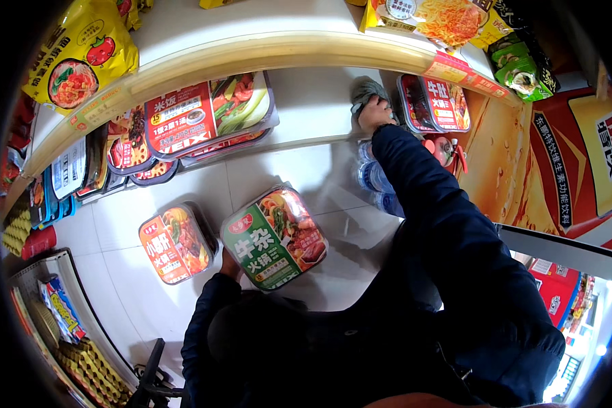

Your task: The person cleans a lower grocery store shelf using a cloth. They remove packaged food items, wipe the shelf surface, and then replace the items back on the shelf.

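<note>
My right hand (375, 115) presses a grey-green cloth (366, 93) onto the white lower shelf (311, 102), just left of red self-heating hotpot boxes (446, 107). My left hand (230, 264) is at the lower left edge of a green-labelled hotpot box (274, 237), mostly hidden behind it; the box is tilted and seems to be held in that hand. Left of it, an orange-labelled hotpot box (176, 244) stands over the pale tiled floor. Large red rice meal boxes (209, 115) are stacked on the shelf's left part.
The upper shelf's front rail (285, 51) curves over my right hand, with yellow noodle bags (84, 56) above it. Water bottles (375, 176) and a red fire extinguisher (442, 152) are beneath my right forearm. Egg trays (89, 370) and a black stand (153, 375) are at lower left.
</note>
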Available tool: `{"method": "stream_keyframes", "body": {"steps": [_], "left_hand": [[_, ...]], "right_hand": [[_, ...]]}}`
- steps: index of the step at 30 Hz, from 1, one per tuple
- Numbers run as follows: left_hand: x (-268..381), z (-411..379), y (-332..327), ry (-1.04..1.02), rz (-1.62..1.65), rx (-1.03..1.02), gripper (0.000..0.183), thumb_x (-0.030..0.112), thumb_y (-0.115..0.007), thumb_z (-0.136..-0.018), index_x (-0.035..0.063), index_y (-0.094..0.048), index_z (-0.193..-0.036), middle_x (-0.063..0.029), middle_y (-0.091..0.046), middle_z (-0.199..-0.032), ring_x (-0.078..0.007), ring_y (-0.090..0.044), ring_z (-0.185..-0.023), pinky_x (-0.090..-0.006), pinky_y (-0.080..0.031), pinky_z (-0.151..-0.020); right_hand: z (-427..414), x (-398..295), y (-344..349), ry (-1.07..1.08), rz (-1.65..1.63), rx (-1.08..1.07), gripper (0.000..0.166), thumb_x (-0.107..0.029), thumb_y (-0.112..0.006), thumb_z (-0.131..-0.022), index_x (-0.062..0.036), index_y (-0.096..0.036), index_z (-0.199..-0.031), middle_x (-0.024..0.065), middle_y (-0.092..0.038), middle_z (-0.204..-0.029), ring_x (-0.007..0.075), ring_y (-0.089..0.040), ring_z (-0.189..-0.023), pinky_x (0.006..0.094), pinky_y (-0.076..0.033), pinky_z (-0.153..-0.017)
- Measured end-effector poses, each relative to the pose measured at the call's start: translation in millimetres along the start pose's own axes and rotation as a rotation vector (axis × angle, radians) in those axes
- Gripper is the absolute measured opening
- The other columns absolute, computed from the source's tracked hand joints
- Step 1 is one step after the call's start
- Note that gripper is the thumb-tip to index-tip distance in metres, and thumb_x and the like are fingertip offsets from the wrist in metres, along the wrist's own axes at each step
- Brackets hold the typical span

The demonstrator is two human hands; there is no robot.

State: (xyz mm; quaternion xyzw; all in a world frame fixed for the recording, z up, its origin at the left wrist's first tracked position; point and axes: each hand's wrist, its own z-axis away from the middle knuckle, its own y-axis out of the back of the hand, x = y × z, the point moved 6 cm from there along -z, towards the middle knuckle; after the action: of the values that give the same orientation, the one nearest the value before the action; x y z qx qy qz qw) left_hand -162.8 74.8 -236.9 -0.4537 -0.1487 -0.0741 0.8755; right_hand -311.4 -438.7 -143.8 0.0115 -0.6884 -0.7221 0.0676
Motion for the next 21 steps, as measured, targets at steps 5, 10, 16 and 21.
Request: {"method": "stream_keyframes", "body": {"steps": [5, 10, 16, 21], "left_hand": [[-5, -13, -16, -0.006, -0.07, 0.021, 0.034, 0.025, -0.042, -0.094, 0.0017, -0.048, -0.118, -0.0117, -0.058, -0.111, -0.0221, -0.06, -0.095, -0.0337, -0.051, -0.081], [2, 3, -8, 0.011, 0.025, 0.098, 0.032, 0.02, -0.044, -0.093, 0.0017, -0.047, -0.12, -0.0116, -0.058, -0.112, -0.022, -0.059, -0.097, -0.0341, -0.051, -0.081], [8, 9, -9, 0.039, -0.128, 0.126, 0.031, 0.017, -0.045, -0.093, 0.0019, -0.047, -0.12, -0.0114, -0.057, -0.114, -0.0223, -0.058, -0.099, -0.0342, -0.051, -0.082], [15, 33, -28, 0.112, -0.588, 0.056, 0.031, 0.009, -0.05, -0.091, 0.002, -0.046, -0.121, -0.0103, -0.056, -0.116, -0.0229, -0.057, -0.102, -0.0338, -0.051, -0.079]], "right_hand": [[-9, 8, -17, -0.289, -0.174, 0.218, 0.036, -0.03, -0.039, -0.088, -0.0046, -0.05, -0.112, 0.0204, -0.05, -0.112, 0.0398, -0.049, -0.102, 0.0549, -0.041, -0.08], [83, -141, 2, 0.598, 0.197, -0.075, 0.043, -0.019, -0.044, -0.082, 0.0084, -0.054, -0.113, 0.0255, -0.056, -0.111, 0.0405, -0.051, -0.102, 0.0524, -0.034, -0.087], [106, -151, 51, 0.402, -0.618, -0.095, 0.044, -0.013, -0.054, -0.076, 0.0068, -0.045, -0.115, 0.0221, -0.058, -0.102, 0.035, -0.055, -0.095, 0.04, -0.048, -0.08], [56, -89, 68, 0.326, -1.417, -0.783, 0.037, -0.014, -0.055, -0.08, 0.0054, -0.05, -0.112, 0.0166, -0.06, -0.098, 0.0236, -0.061, -0.084, 0.0328, -0.05, -0.074]]}}
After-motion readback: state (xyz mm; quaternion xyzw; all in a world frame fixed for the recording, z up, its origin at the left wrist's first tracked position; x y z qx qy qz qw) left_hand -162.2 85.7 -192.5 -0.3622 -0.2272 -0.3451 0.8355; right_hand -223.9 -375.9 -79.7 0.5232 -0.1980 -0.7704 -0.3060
